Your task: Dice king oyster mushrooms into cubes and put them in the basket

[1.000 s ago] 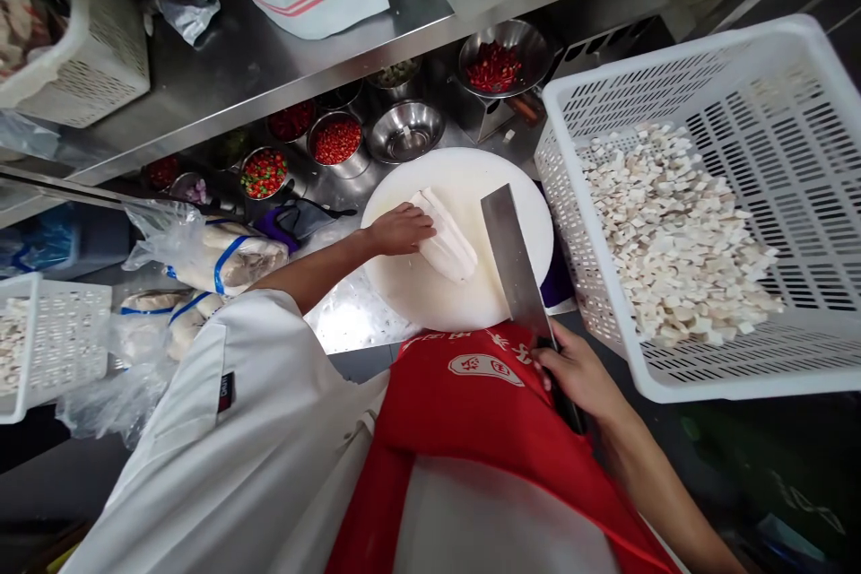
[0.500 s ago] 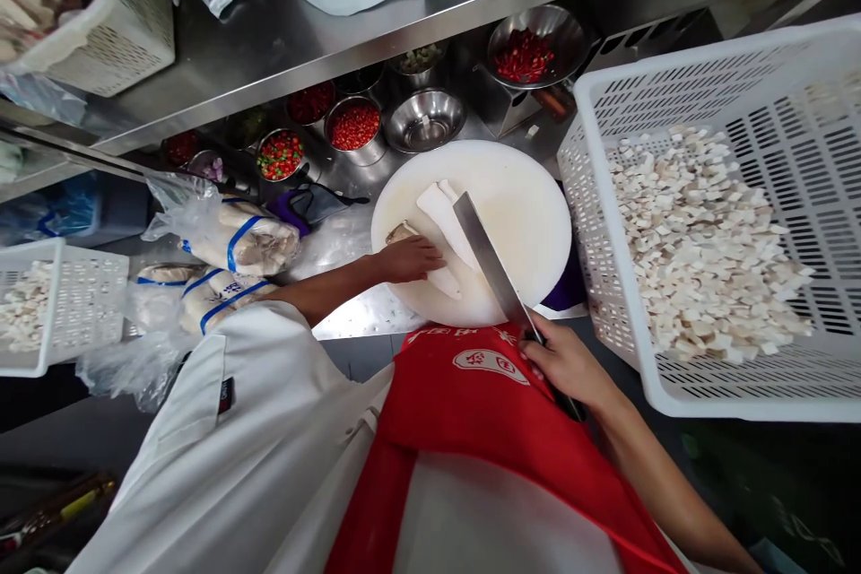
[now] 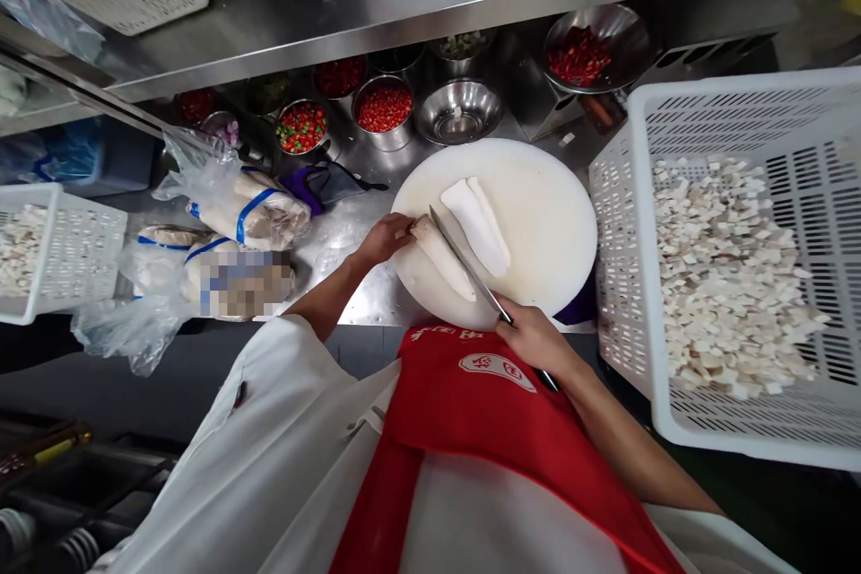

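A round white cutting board [image 3: 538, 233] lies on the steel counter. My left hand [image 3: 385, 238] is closed on the end of a long white mushroom piece [image 3: 445, 258] at the board's left edge. My right hand [image 3: 534, 341] grips the handle of a cleaver [image 3: 464, 265], whose blade stands edge-down along that piece's right side. Two cut white slices [image 3: 479, 224] lie flat just beyond the blade, near the board's middle.
A big white slotted basket [image 3: 646, 152] of small white cubes stands at the right. Bagged mushrooms [image 3: 239, 211] and a smaller basket [image 3: 67, 256] lie left. Steel bowls of chopped red chilli [image 3: 383, 108] line the back under a shelf.
The cleaver has turned from lying flat to edge-down and shifted left. My left hand has slid to the board's left edge, leaving the cut slices apart on the board.
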The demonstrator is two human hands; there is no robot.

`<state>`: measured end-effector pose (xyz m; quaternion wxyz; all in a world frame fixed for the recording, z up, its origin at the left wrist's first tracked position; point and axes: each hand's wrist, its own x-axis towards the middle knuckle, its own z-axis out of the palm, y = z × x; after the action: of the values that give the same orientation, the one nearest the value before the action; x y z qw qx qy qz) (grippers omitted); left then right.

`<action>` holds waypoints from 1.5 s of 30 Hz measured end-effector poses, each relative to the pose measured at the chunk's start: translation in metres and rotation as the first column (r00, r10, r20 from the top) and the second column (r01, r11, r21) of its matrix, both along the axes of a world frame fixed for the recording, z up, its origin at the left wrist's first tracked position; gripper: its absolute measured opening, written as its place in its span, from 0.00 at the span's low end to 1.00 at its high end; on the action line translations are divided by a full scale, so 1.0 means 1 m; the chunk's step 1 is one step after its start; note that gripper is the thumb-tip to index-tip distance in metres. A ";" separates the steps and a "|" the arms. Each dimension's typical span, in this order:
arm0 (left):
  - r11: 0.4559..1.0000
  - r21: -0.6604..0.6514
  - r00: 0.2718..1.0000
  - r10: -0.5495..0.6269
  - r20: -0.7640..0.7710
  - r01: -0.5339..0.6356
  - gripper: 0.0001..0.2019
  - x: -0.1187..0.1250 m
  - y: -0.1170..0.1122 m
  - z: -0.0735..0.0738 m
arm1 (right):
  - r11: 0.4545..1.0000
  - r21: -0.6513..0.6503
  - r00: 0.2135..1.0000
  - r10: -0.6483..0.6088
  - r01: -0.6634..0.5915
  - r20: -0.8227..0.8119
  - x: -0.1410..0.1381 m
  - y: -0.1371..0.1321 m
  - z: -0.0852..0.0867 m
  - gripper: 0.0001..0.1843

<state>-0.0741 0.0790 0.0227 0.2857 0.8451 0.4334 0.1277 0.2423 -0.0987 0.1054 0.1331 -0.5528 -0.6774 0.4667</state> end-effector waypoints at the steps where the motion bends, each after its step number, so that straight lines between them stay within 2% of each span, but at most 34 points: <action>1: 1.000 0.003 0.999 -0.004 0.032 0.004 0.19 0.000 0.002 -0.001 | 1.000 0.000 1.000 0.005 -0.005 -0.002 -0.002 0.001 0.000 0.31; 4: 1.000 0.005 0.997 -0.013 0.077 0.012 0.19 0.001 0.004 -0.004 | 1.000 -0.017 1.000 0.012 -0.013 -0.003 -0.004 0.002 0.001 0.31; 9: 0.999 0.029 0.990 -0.046 0.130 0.042 0.26 -0.002 0.001 -0.006 | 0.993 -0.120 0.999 0.018 -0.022 -0.035 0.002 -0.006 0.003 0.35; 14: 0.996 0.081 0.988 -0.046 0.148 0.034 0.24 -0.002 -0.003 -0.013 | 0.979 -0.198 0.999 -0.040 0.045 0.028 0.007 -0.021 0.004 0.28; 18: 0.993 0.116 0.991 -0.026 0.132 0.010 0.24 -0.002 -0.006 -0.016 | 0.983 -0.181 0.997 -0.022 0.035 0.069 0.008 -0.021 0.005 0.27; 24: 0.979 0.188 0.989 -0.104 0.103 0.084 0.24 -0.001 -0.014 -0.011 | 0.984 -0.177 0.995 0.004 0.014 0.103 0.008 -0.017 0.007 0.28; 29: 0.981 0.188 0.991 -0.067 0.114 0.044 0.22 -0.001 -0.013 -0.015 | 0.984 -0.180 0.992 0.041 -0.018 0.121 0.003 -0.021 0.003 0.30; 32: 0.983 0.176 0.994 -0.061 0.091 0.044 0.21 0.000 -0.014 -0.014 | 0.984 -0.175 0.996 -0.003 0.019 0.094 0.005 -0.020 0.005 0.28; 38: 0.950 0.311 1.000 0.002 0.025 -0.009 0.26 0.022 -0.035 0.000 | 0.963 -0.236 0.992 -0.122 0.128 0.041 0.004 -0.008 0.026 0.29; 42: 0.950 0.311 0.998 -0.050 0.039 0.036 0.29 0.040 -0.047 -0.005 | 0.971 -0.217 0.995 -0.101 0.103 0.021 -0.007 0.002 0.033 0.27; 45: 0.962 0.269 0.999 -0.049 0.004 0.046 0.31 0.044 -0.046 -0.011 | 0.981 -0.183 0.998 -0.058 0.061 0.021 -0.014 0.007 0.032 0.26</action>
<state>-0.0305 0.0327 0.0115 0.1735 0.8855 0.3903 0.1831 0.2280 -0.0917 0.1373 0.0903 -0.5862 -0.6158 0.5187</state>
